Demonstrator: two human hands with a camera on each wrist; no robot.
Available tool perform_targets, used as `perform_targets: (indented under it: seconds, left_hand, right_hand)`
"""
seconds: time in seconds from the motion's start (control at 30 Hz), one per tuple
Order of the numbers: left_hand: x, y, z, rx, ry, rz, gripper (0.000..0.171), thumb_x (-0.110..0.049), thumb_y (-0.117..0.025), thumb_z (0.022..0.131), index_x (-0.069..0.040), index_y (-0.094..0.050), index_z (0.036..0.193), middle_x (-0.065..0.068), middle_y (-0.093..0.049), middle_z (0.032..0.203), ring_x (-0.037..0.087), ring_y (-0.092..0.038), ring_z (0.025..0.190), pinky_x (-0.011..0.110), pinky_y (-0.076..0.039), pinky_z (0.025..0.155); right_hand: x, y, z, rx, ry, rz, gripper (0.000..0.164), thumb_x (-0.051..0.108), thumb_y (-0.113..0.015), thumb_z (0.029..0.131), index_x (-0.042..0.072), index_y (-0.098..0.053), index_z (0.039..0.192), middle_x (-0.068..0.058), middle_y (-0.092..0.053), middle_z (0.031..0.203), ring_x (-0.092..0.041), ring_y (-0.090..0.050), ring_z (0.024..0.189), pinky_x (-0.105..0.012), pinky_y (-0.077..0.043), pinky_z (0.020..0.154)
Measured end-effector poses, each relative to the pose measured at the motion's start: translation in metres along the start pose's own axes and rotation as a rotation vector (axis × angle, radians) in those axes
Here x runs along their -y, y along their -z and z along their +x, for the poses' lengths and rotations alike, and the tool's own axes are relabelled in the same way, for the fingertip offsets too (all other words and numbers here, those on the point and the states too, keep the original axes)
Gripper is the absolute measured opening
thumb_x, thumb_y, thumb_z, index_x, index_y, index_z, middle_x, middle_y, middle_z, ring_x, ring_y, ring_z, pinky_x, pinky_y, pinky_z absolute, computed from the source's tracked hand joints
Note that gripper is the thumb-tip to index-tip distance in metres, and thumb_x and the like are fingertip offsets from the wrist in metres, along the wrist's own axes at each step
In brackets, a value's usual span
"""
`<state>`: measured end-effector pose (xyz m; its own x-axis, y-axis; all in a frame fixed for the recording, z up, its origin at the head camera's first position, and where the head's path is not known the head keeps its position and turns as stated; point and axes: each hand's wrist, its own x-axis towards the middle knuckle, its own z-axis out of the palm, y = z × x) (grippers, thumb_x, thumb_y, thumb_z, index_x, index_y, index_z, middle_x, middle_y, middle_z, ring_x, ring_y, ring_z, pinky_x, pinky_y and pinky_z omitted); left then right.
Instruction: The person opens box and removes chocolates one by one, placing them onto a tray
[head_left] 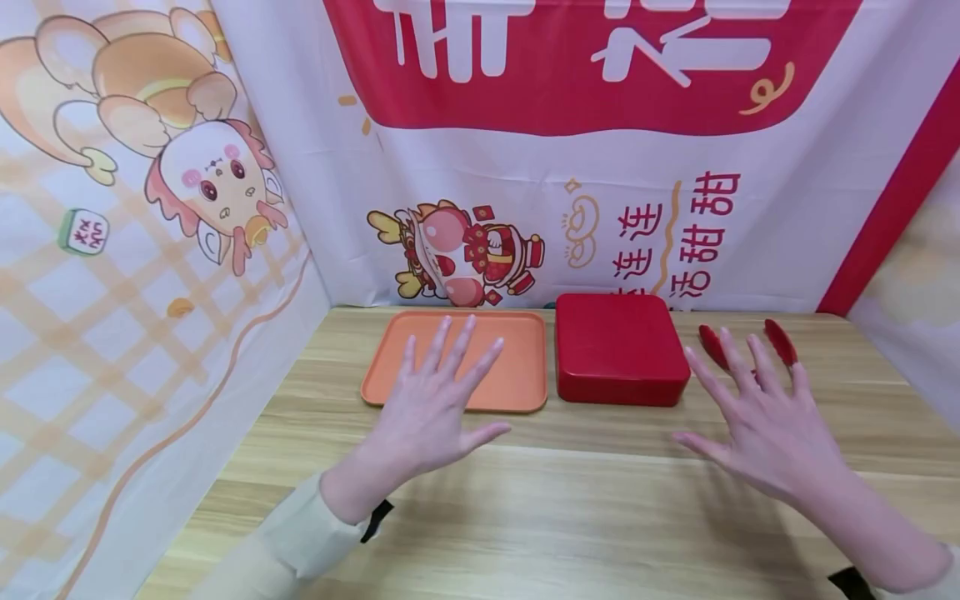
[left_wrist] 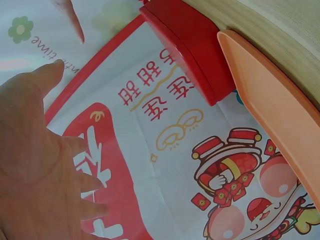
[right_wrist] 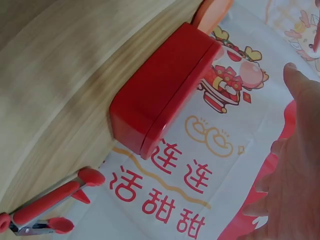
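Note:
Both hands are held out with fingers spread and nothing in them. In the head view the left hand (head_left: pixel 435 412) overlaps the front of an orange tray (head_left: pixel 517 367), which lies flat at the back of the table. The right hand (head_left: pixel 768 429) is on the right, its fingertips overlapping a pair of red-tipped tongs (head_left: pixel 782 342). Between the hands sits a closed red box (head_left: pixel 618 346), just right of the tray. The right wrist view shows the tongs (right_wrist: pixel 47 200) lying with their arms apart, near the box (right_wrist: pixel 155 95); in the head view the right hand hides most of them.
The wooden table (head_left: pixel 570 517) reaches back to a white cloth backdrop (head_left: pixel 480 158) with red lettering and cartoon figures. A checked cloth wall (head_left: pixel 150 375) borders the table on the left. The box and tray stand close together against the back edge.

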<state>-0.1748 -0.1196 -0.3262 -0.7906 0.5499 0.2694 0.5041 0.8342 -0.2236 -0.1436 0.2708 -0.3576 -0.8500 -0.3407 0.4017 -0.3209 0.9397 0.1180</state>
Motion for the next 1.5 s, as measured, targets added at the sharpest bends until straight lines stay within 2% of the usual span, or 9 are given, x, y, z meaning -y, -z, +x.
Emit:
perform_targets:
  seconds: [0.2, 0.47, 0.67, 0.9, 1.1, 1.23, 1.33, 1.5]
  left_hand:
    - [-0.003, -0.003, 0.011, -0.001, -0.009, 0.002, 0.097, -0.081, -0.041, 0.082, -0.031, -0.005, 0.158, 0.007, 0.014, 0.162, 0.037, 0.004, 0.146, 0.067, -0.008, 0.109]
    - [-0.011, -0.009, 0.034, -0.018, -0.013, 0.011, 0.097, -0.083, -0.035, 0.082, -0.034, 0.005, 0.156, 0.008, 0.014, 0.162, 0.036, 0.006, 0.146, 0.066, -0.012, 0.109]
    - [-0.016, -0.014, 0.053, -0.014, -0.026, -0.011, 0.098, -0.082, -0.038, 0.081, -0.033, 0.001, 0.157, 0.009, 0.011, 0.162, 0.036, 0.006, 0.146, 0.065, -0.009, 0.11]
    - [-0.02, -0.022, 0.077, -0.02, -0.041, 0.019, 0.097, -0.083, -0.033, 0.082, -0.031, 0.002, 0.157, 0.011, 0.007, 0.162, 0.038, 0.004, 0.146, 0.065, -0.008, 0.11]
    - [-0.025, -0.029, 0.092, 0.007, -0.045, -0.003, 0.096, -0.081, -0.034, 0.083, -0.031, 0.001, 0.157, 0.009, 0.009, 0.162, 0.037, 0.007, 0.146, 0.065, -0.009, 0.11]
    - [-0.03, -0.035, 0.101, 0.025, -0.035, -0.012, 0.096, -0.081, -0.034, 0.083, -0.031, 0.0, 0.157, 0.009, 0.01, 0.162, 0.037, 0.004, 0.146, 0.065, -0.011, 0.11]
    - [-0.034, -0.041, 0.106, 0.041, -0.026, -0.008, 0.096, -0.082, -0.032, 0.083, -0.031, 0.005, 0.156, 0.01, 0.01, 0.162, 0.038, 0.004, 0.146, 0.065, -0.012, 0.11]
    - [-0.039, -0.056, 0.115, 0.069, -0.009, -0.047, 0.097, -0.082, -0.03, 0.083, -0.032, 0.011, 0.155, 0.01, 0.011, 0.162, 0.038, 0.003, 0.146, 0.066, -0.011, 0.109]
  right_hand:
    - [-0.007, -0.001, 0.006, 0.007, 0.017, -0.024, 0.112, 0.068, -0.068, 0.071, 0.022, -0.013, 0.158, -0.021, -0.012, 0.158, -0.048, -0.01, 0.14, -0.078, -0.014, 0.097]
    - [-0.015, -0.003, 0.019, 0.018, 0.01, -0.03, 0.113, 0.064, -0.073, 0.069, 0.02, -0.017, 0.157, -0.025, -0.017, 0.155, -0.052, -0.017, 0.136, -0.078, -0.019, 0.094]
    - [-0.021, -0.003, 0.029, 0.053, 0.008, -0.023, 0.111, 0.064, -0.07, 0.074, 0.019, -0.014, 0.158, -0.026, -0.016, 0.156, -0.05, -0.014, 0.139, -0.076, -0.019, 0.096]
    - [-0.028, -0.004, 0.039, 0.087, 0.016, -0.031, 0.108, 0.065, -0.067, 0.076, 0.02, -0.012, 0.158, -0.024, -0.01, 0.158, -0.05, -0.015, 0.138, -0.074, -0.017, 0.098]
    - [-0.029, -0.006, 0.046, 0.118, 0.007, -0.033, 0.11, 0.07, -0.064, 0.076, 0.024, -0.005, 0.158, -0.023, -0.004, 0.159, -0.051, -0.014, 0.138, -0.075, -0.015, 0.099]
    - [-0.03, -0.008, 0.05, 0.129, -0.002, -0.019, 0.112, 0.069, -0.065, 0.076, 0.024, -0.004, 0.158, -0.023, -0.005, 0.159, -0.052, -0.014, 0.137, -0.076, -0.015, 0.099]
    - [-0.031, -0.011, 0.053, 0.136, -0.003, 0.001, 0.113, 0.068, -0.067, 0.075, 0.024, -0.003, 0.158, -0.025, -0.008, 0.158, -0.052, -0.012, 0.138, -0.077, -0.016, 0.098]
    - [-0.035, -0.018, 0.055, 0.179, -0.02, 0.056, 0.111, 0.07, -0.061, 0.079, 0.024, 0.002, 0.157, -0.024, -0.002, 0.159, -0.052, -0.008, 0.14, -0.078, -0.018, 0.097]
